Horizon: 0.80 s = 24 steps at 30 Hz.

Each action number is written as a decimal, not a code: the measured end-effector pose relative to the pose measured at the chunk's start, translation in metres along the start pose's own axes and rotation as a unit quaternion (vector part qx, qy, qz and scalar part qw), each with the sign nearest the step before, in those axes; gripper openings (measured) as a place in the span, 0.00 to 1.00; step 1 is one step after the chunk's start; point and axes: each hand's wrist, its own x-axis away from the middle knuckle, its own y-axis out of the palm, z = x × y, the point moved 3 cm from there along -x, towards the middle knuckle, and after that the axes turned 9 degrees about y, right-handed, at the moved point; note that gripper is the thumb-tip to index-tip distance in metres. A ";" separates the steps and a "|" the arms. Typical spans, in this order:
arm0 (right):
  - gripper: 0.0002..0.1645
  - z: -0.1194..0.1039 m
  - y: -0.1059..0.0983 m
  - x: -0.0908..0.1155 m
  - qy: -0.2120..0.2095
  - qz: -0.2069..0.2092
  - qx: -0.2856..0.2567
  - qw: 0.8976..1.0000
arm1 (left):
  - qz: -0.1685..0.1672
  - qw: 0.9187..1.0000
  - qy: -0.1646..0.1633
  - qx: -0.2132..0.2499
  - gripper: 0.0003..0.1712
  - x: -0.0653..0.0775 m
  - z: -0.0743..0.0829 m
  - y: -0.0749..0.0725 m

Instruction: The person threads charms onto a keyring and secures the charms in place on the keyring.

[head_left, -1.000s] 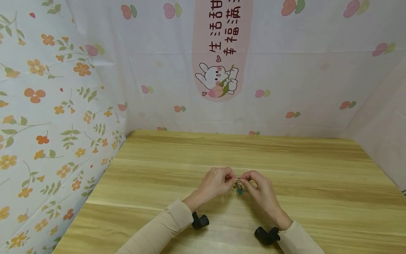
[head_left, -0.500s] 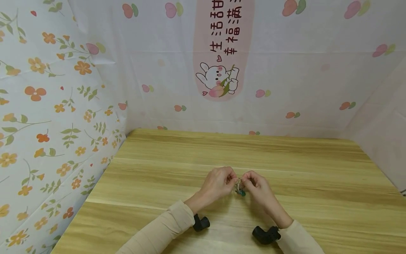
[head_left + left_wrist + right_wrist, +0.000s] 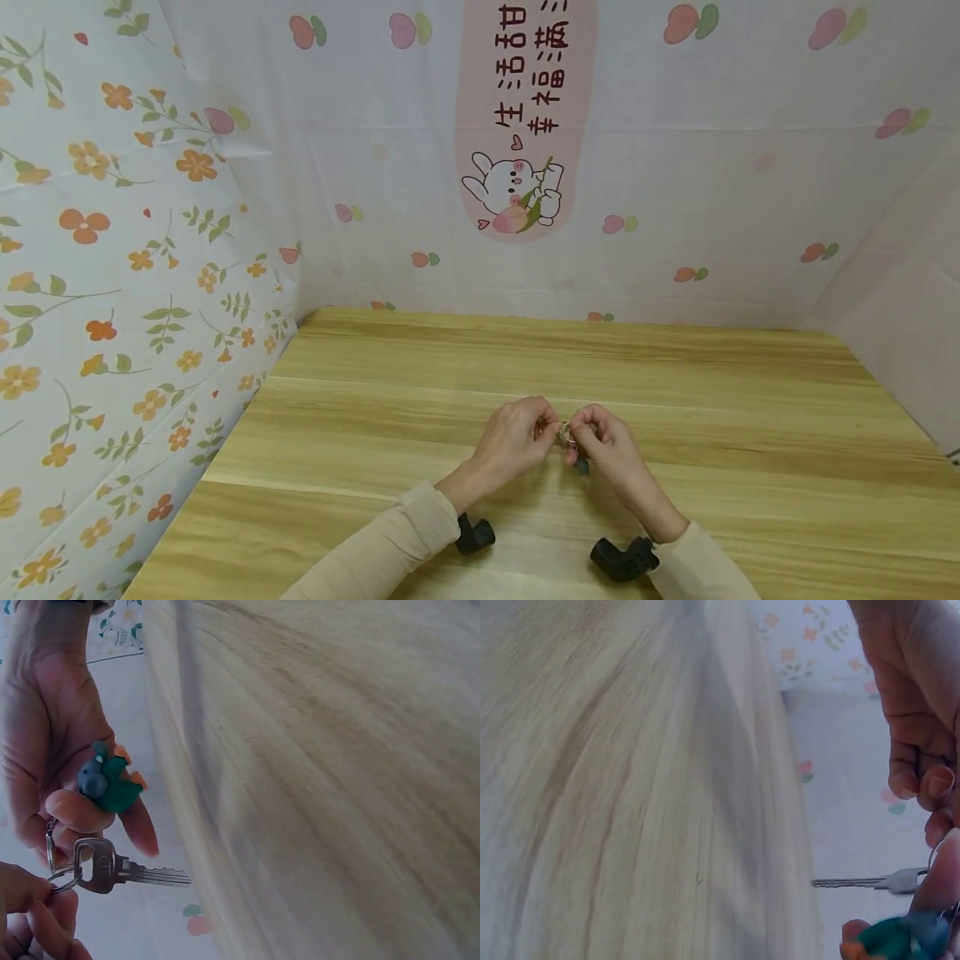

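Both hands meet over the table, on a metal key ring (image 3: 67, 879). Between finger and thumb, my left hand (image 3: 512, 435) pinches the ring from one side. My right hand (image 3: 617, 450) pinches the ring assembly on the other side, near a small metal link (image 3: 50, 844). A silver key (image 3: 97, 866) with a toothed blade hangs from the ring, also seen in the right wrist view. A small green and grey figure charm (image 3: 112, 784) with orange feet lies against my right hand's fingers. Fingertips partly hide the ring.
A wood-grain table (image 3: 420, 367) lies beneath the hands. Black curved wrist devices (image 3: 624, 558) sit by both forearms. Patterned cloths hang behind the table (image 3: 360, 150) and along its left side (image 3: 135, 292).
The charm has shifted right and down, towards my right hand's fingers. My right hand has drawn slightly away from the left, showing more of the ring. The left hand has barely moved.
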 end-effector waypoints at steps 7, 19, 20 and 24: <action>0.08 0.004 -0.002 0.001 0.029 0.028 -0.028 0.999 | 0.022 0.999 0.029 -0.002 0.04 -0.001 0.004 -0.003; 0.09 0.008 -0.003 0.007 -0.008 0.034 0.032 0.999 | -0.120 0.992 -0.037 0.028 0.03 0.003 0.000 0.002; 0.09 0.007 -0.002 0.007 -0.029 0.038 0.047 0.998 | -0.123 0.991 -0.038 0.028 0.03 0.003 0.000 0.002; 0.06 0.003 0.001 0.010 -0.100 0.056 0.085 0.990 | -0.120 0.991 -0.037 0.039 0.04 0.002 0.000 0.001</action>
